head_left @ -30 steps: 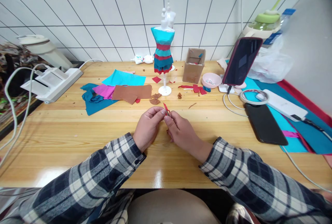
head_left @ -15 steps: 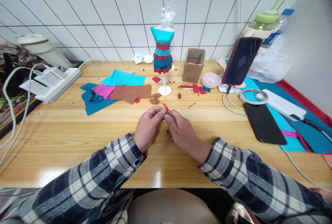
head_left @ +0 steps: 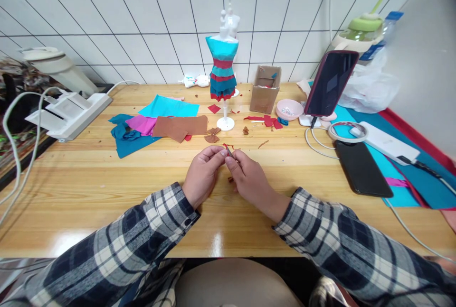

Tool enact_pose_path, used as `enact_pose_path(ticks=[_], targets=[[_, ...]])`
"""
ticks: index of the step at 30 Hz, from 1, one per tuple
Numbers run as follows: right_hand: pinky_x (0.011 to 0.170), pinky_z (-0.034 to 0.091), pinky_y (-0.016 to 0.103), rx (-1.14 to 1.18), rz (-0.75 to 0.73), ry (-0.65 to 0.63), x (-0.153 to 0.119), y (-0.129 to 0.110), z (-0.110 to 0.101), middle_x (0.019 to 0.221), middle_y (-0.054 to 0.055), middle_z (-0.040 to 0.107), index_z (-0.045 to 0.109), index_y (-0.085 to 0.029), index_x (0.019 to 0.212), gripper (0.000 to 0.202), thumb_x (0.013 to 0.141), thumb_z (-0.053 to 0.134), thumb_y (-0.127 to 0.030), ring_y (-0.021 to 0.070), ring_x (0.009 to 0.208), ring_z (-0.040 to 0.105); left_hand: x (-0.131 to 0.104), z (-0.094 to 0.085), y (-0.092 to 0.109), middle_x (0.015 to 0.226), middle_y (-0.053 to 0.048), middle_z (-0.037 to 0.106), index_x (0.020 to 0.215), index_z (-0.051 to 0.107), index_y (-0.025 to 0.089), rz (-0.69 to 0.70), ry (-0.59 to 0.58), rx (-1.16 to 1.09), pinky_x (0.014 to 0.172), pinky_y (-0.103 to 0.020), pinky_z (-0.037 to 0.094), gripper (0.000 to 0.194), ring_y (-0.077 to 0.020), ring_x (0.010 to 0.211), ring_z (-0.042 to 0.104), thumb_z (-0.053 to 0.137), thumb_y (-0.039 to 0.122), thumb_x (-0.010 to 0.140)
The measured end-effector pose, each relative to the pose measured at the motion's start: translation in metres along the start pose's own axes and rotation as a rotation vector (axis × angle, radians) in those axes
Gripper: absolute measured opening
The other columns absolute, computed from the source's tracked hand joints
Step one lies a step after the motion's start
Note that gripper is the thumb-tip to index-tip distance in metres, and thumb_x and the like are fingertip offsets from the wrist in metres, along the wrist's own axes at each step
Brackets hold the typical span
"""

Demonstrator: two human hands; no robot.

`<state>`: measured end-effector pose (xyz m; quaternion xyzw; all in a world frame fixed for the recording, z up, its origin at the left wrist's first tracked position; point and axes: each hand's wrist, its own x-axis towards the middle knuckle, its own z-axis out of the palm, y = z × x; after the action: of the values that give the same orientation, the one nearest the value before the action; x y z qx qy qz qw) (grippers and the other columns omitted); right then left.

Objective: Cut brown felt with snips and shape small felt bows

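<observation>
My left hand is closed in a pinch, with a bit of red crepe paper between thumb and fingertips, most of it hidden. Close beside it, my right hand is closed around small scissors; their thin grey blades point up toward the left fingertips, and a dark reddish part shows below the palm. Thin red scraps lie on the wood just past the fingertips. Beyond the hands stands a white mini dress form in a blue, teal and red layered paper dress.
Brown paper, blue sheets and a folded brown fan lie left. Rightward are a cardboard box, a pink bowl of small beads, a propped phone, a flat black phone, tape and cables.
The red tip that stuck up between the blades has gone from there, and thin red scraps now lie just beyond the fingertips. Both hands stay nearly in place.
</observation>
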<state>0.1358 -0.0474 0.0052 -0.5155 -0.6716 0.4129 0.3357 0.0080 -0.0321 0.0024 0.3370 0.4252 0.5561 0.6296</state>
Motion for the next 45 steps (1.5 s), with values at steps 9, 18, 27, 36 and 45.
enact_pose_path(ticks=[9,18,27,36,45], targets=[[0.043,0.039,0.019,0.224,0.046,-0.300,0.007,0.009,-0.017,0.052,-0.008,0.045,0.045,-0.022,0.085,0.035,0.096,0.029,-0.052,0.0082,0.041,0.045,0.007,-0.016,0.005,0.073,0.000,0.063,0.078,0.065,0.016,-0.035,-0.079,0.115,0.072,-0.025,0.044,0.017,-0.0110,0.070,0.056,0.073,0.029,0.072],[0.034,0.043,0.016,0.291,0.165,-0.397,0.014,0.008,-0.031,0.052,-0.007,0.039,0.045,-0.020,0.078,0.037,0.094,0.033,-0.050,0.0068,0.041,0.038,0.011,-0.025,0.010,0.078,-0.003,0.067,0.076,0.066,0.017,-0.095,-0.286,0.282,0.077,-0.031,0.046,0.017,-0.0168,0.076,0.060,0.072,0.033,0.073],[0.036,0.043,0.019,0.279,0.144,-0.415,0.017,0.009,-0.034,0.051,-0.007,0.034,0.045,-0.021,0.074,0.033,0.091,0.040,-0.048,0.0087,0.042,0.038,0.013,-0.028,0.011,0.078,-0.001,0.067,0.076,0.068,0.017,-0.124,-0.306,0.277,0.077,-0.028,0.043,0.015,-0.0145,0.075,0.059,0.072,0.032,0.073],[0.066,0.041,0.031,-0.635,-0.061,0.039,0.035,0.033,-0.061,0.081,0.006,0.063,0.062,-0.021,0.091,0.027,0.088,0.052,-0.046,0.0214,0.076,0.057,0.011,-0.021,0.014,0.081,-0.003,0.069,0.077,0.068,0.016,-0.097,-0.209,0.114,0.078,-0.026,0.044,0.013,-0.0129,0.077,0.061,0.074,0.026,0.072],[0.077,0.048,0.033,-0.160,-0.170,0.127,0.031,0.024,-0.045,0.093,0.007,0.066,0.067,-0.017,0.096,0.021,0.084,0.057,-0.030,0.0184,0.082,0.061,0.007,-0.018,0.008,0.067,0.002,0.063,0.079,0.067,0.015,-0.096,-0.158,0.134,0.064,-0.021,0.042,0.019,-0.0078,0.062,0.054,0.077,0.028,0.070]])
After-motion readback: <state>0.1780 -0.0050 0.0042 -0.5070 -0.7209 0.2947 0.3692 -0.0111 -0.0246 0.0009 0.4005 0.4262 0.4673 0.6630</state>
